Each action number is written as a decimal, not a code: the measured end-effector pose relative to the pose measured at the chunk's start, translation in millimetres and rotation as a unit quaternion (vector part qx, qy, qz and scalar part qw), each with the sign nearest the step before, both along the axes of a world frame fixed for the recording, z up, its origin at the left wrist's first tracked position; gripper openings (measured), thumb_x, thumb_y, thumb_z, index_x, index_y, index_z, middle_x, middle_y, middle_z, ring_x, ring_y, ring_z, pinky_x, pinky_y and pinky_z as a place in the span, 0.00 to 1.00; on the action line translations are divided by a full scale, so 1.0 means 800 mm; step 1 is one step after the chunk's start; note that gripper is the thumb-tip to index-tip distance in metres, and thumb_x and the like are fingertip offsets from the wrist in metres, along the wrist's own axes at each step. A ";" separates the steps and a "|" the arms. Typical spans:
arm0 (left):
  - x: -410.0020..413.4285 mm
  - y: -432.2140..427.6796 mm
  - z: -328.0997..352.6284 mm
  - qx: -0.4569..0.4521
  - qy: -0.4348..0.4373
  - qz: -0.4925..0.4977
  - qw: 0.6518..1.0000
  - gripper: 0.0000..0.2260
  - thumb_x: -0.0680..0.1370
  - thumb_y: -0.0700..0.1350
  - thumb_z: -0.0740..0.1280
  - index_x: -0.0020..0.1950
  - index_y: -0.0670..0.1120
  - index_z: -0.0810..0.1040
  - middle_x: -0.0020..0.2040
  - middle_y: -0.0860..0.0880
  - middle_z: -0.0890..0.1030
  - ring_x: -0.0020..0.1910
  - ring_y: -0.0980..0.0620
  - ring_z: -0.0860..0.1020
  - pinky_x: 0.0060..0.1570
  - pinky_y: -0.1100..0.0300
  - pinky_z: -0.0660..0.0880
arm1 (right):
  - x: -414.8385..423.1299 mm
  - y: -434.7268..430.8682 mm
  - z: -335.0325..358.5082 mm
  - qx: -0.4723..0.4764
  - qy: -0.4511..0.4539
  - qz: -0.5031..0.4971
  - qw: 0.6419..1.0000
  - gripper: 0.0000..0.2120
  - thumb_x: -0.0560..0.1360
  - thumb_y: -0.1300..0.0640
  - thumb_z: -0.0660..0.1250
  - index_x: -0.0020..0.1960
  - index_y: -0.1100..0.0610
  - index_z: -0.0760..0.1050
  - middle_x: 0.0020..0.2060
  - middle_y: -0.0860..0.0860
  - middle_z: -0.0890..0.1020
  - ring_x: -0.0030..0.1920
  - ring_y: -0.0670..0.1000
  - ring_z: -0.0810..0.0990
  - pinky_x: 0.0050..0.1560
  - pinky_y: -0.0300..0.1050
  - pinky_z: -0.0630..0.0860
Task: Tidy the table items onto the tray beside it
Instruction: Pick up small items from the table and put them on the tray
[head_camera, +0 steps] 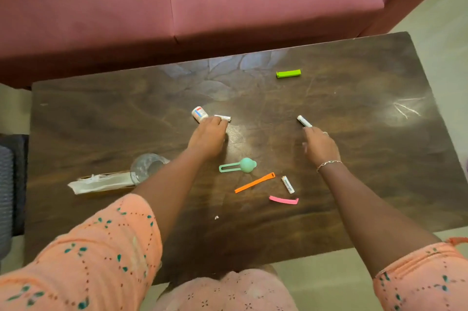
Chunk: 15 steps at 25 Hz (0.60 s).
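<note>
On the dark wooden table (367,133) my left hand (209,138) lies palm down, its fingertips over the near end of a small white stick (224,117). A small white bottle (199,113) lies just left of those fingers. Whether the fingers pinch the stick is hidden. My right hand (320,146) reaches forward with fingers apart, one fingertip touching the near end of a white tube (304,121). A lime green clip (288,73) lies farther back. Nearer me lie a teal clip (239,166), an orange strip (254,182), another white tube (288,184) and a pink clip (283,200).
A clear glass (148,166) stands at the left beside a white wrapped packet (101,182), partly behind my left forearm. A maroon sofa (177,7) runs along the table's far edge. A dark grey woven object (10,184) sits off the table's left side.
</note>
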<state>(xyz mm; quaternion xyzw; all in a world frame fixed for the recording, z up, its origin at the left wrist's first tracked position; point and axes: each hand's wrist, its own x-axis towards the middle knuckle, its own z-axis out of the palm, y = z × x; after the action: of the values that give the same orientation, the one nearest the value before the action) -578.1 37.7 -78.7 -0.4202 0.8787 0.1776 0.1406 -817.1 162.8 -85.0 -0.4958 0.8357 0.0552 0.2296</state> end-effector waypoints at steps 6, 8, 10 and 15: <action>-0.041 -0.047 -0.052 -0.053 -0.049 -0.078 0.994 0.14 0.73 0.34 0.61 0.58 0.39 0.71 0.58 0.40 0.74 0.57 0.41 0.71 0.60 0.52 0.65 | -0.032 -0.052 -0.044 -0.015 0.018 0.017 1.000 0.14 0.74 0.65 0.62 0.59 0.64 0.68 0.57 0.62 0.71 0.55 0.65 0.71 0.44 0.54 0.72; -0.049 -0.060 -0.059 -0.066 -0.056 -0.093 0.992 0.15 0.73 0.33 0.61 0.59 0.39 0.70 0.59 0.40 0.73 0.57 0.40 0.71 0.60 0.52 0.65 | -0.036 -0.063 -0.055 -0.007 0.024 0.023 0.999 0.14 0.74 0.65 0.62 0.58 0.65 0.67 0.56 0.63 0.70 0.55 0.64 0.70 0.43 0.54 0.71; -0.055 -0.066 -0.064 -0.071 -0.071 -0.100 0.990 0.14 0.74 0.34 0.61 0.59 0.39 0.70 0.59 0.40 0.72 0.57 0.41 0.71 0.59 0.52 0.65 | -0.037 -0.070 -0.067 -0.011 0.028 0.024 0.999 0.13 0.73 0.67 0.61 0.57 0.65 0.67 0.55 0.63 0.70 0.54 0.64 0.70 0.44 0.55 0.71; -0.055 -0.071 -0.079 -0.081 -0.109 -0.134 0.982 0.12 0.75 0.35 0.60 0.58 0.41 0.70 0.58 0.41 0.74 0.58 0.42 0.72 0.59 0.53 0.65 | -0.035 -0.072 -0.088 -0.037 0.022 0.010 0.999 0.09 0.75 0.69 0.56 0.55 0.66 0.67 0.53 0.65 0.71 0.54 0.65 0.70 0.45 0.56 0.70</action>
<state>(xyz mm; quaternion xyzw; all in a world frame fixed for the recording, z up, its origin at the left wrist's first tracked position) -622.3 -18.8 -142.2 -0.3255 0.9178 0.0388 0.2241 -845.1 105.5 -155.2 -0.5109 0.8370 0.0374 0.1923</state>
